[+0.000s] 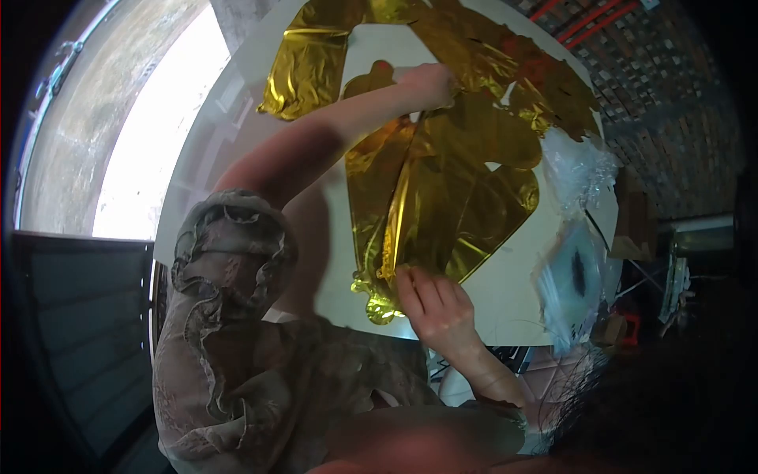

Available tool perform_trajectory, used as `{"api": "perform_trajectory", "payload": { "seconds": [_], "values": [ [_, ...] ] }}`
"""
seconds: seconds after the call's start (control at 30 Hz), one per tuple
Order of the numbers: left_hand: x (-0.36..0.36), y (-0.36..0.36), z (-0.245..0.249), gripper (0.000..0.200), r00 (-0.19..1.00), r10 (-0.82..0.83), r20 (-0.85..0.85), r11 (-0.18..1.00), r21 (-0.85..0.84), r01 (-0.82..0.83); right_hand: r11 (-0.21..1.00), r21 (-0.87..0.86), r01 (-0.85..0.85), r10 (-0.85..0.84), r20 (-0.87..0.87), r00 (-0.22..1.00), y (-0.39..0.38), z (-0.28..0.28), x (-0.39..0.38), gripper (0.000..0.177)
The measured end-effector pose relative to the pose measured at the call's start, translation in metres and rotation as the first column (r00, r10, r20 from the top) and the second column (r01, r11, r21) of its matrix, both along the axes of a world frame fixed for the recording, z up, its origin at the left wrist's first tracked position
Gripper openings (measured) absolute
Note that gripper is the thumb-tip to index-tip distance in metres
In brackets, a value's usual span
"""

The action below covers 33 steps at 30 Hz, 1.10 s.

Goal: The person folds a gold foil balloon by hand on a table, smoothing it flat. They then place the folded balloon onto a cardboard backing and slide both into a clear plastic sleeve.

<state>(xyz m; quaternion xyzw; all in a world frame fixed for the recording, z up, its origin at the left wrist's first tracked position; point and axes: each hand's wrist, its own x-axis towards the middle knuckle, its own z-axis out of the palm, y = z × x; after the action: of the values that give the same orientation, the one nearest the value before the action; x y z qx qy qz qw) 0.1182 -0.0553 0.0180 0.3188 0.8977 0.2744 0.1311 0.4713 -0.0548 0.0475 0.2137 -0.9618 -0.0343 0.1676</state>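
Flat, shiny gold foil balloons (474,197), apparently uninflated, lie across the white table, overlapping and creased. My left hand (430,85) reaches far over them, its fingers curled down on the foil near the upper middle; the fingertips are partly hidden. Close to the near table edge, my right hand (437,308) pinches the lower edge of the foil, with thumb and fingers together. A raised fold runs through the foil between both hands. Left of my right hand, a crumpled foil end (381,306) overhangs the edge slightly.
The round-ended white table (316,261) carries another gold foil piece (306,67) at the upper left. Clear plastic bags (580,170) and a clear packet of pale sheets (572,276) lie at the right edge. Beyond stands a cardboard box (634,217).
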Motion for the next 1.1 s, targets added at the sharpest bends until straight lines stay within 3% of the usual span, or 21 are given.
{"api": "perform_trajectory", "payload": {
  "seconds": [0.33, 0.43, 0.53, 0.73, 0.93, 1.03, 1.1],
  "values": [
    [0.011, -0.001, 0.004, 0.049, 1.0, 0.001, 0.005, 1.0, -0.032, -0.001, 0.999, -0.042, 0.03, -0.03, 0.011, 0.999, -0.009, -0.009, 0.006, 0.044],
    [0.013, -0.001, 0.008, 0.048, 1.0, 0.003, -0.006, 0.997, -0.077, -0.003, 0.988, -0.117, 0.101, -0.084, 0.147, 0.986, -0.008, -0.009, 0.009, 0.052],
    [0.015, -0.004, 0.012, 0.047, 1.0, -0.021, -0.001, 0.998, -0.062, 0.021, 0.968, -0.249, 0.009, 0.054, 0.245, 0.968, -0.005, -0.001, -0.012, 0.058],
    [0.009, -0.013, 0.01, 0.045, 0.996, -0.079, -0.046, 0.991, 0.109, 0.083, 0.959, -0.266, -0.101, 0.171, 0.254, 0.952, 0.003, -0.01, -0.048, 0.051],
    [-0.005, -0.01, -0.002, 0.036, 0.993, -0.07, 0.092, 0.989, 0.134, 0.057, 0.933, -0.353, -0.068, 0.184, 0.306, 0.934, 0.018, -0.012, -0.048, 0.045],
    [-0.002, -0.006, -0.002, 0.019, 0.997, 0.044, 0.058, 0.996, 0.076, -0.048, 0.936, -0.346, -0.062, 0.183, 0.329, 0.926, 0.018, -0.015, -0.048, 0.044],
    [-0.002, -0.004, -0.003, 0.018, 0.998, 0.041, 0.042, 0.997, 0.068, -0.044, 0.938, -0.342, -0.062, 0.181, 0.329, 0.927, 0.017, -0.016, -0.047, 0.043]
  ]
}}
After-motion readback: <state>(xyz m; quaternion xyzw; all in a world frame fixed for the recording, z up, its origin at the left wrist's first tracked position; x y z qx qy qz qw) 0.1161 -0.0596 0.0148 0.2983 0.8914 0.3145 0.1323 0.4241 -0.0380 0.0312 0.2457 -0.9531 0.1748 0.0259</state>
